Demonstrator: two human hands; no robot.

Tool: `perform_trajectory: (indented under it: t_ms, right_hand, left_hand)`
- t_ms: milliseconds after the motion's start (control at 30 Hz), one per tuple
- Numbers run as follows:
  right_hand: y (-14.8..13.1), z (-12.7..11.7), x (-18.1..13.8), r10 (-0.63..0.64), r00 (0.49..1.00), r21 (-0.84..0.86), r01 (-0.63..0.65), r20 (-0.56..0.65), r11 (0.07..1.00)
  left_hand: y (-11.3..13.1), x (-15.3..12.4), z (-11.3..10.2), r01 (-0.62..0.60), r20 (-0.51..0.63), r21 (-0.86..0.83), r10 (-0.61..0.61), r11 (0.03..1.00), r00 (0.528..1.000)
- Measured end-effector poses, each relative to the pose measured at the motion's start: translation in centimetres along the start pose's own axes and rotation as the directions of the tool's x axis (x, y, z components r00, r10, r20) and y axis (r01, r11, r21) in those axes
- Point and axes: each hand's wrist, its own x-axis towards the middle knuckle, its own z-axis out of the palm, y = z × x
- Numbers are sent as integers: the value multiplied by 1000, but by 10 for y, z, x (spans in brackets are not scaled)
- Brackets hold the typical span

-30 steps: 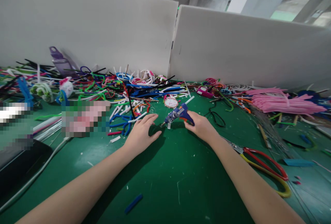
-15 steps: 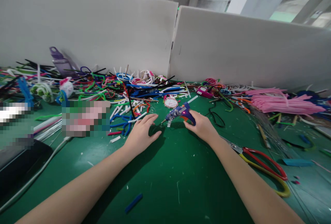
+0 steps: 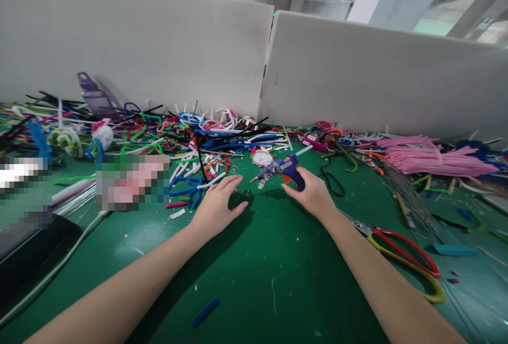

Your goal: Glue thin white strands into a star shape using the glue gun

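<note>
Glue gun (image 3: 286,165), gripped by its handle in a person's right hand (image 3: 314,191), points its nozzle left and slightly down over a green table (image 3: 278,280), long axis rising rightward. Near the tip, the left hand (image 3: 215,204) is spread, thumb apart from fingers; scissors (image 3: 402,258) lie beside the right forearm.

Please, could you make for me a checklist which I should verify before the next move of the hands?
1. Right hand grips the glue gun: ok.
2. White stick present at the gun's rear: ok.
3. Nozzle aimed away from left hand: not ok, it points toward that hand.
4. Left hand's thumb and fingers spread apart: ok.
5. Gun's heat: cannot tell.
6. Scissors closed: cannot tell, the right forearm partly hides them.
</note>
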Motion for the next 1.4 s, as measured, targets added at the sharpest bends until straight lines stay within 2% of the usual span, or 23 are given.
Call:
perform_trajectory:
  t_ms: [133, 367, 667, 1100, 1400]
  right_hand:
    - [-2, -2, 1, 8, 1000, 16, -9, 25, 1000]
    - [-9, -7, 4, 104, 968, 62, -121, 228, 991]
    - [-6, -9, 1, -42, 981, 50, 33, 187, 998]
    - [-9, -14, -5, -9, 954, -28, 19, 301, 999]
    - [-6, -12, -6, -2, 955, -38, 14, 295, 999]
  left_hand:
    - [0, 0, 0, -1, -1, 3, 1, 1000, 1000]
    - [0, 0, 0, -2, 1, -8, 2, 1000, 1000]
    - [-2, 0, 1, -2, -6, 4, 2, 1000, 1000]
    - [-1, 0, 0, -5, 0, -3, 5, 1000, 1000]
    - [-2, 0, 1, -4, -2, -4, 4, 1000, 1000]
